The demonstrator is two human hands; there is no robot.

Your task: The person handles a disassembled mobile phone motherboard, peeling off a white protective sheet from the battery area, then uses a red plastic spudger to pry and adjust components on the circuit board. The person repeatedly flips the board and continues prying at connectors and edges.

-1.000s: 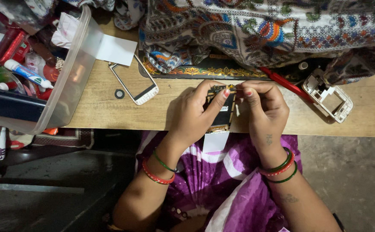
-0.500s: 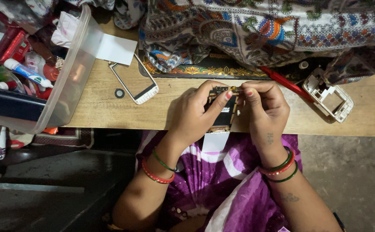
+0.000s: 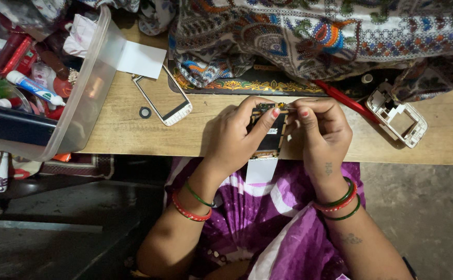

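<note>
Left hand (image 3: pixel 234 137) gripped circuit board (image 3: pixel 269 129) by edges at table (image 3: pixel 133 129) front; right hand (image 3: pixel 322 132) pinched small part at board's 12 o'clock. Board looked light, stiff, fragile; edges safest.

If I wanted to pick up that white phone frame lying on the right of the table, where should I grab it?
Probably by its two long side rails, coming straight down from above. The white phone frame lies flat on the wooden table with an open window in its middle, so its thin edges are the firmest place for a grip. Its near side is free of clutter.
</note>
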